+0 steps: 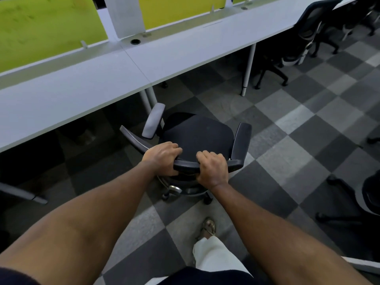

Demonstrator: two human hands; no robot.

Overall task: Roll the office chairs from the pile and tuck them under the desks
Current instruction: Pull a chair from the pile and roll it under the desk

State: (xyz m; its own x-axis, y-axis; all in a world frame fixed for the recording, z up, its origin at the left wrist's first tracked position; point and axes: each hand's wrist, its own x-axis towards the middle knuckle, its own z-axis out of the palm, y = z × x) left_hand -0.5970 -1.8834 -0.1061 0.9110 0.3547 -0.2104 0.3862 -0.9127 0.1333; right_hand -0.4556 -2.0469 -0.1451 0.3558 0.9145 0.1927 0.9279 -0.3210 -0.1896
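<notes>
Dim, even light from above; bluish cast on desk tops (185, 52). Deep shadow under them. Wide-angle bending at edges; near forearms (86, 223) soft, far-right chairs (308, 27) blurred.

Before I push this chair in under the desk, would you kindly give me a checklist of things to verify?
1. Grip of the left hand on the backrest: ok.
2. Grip of the right hand on it: ok.
3. The seat faces the desk: ok.
4. The grey armrest is clear of the desk legs: not ok, it sits right in front of them.
5. Armrest height fits beneath the desk: cannot tell.
6. The castors are free to roll: cannot tell, mostly hidden.
</notes>
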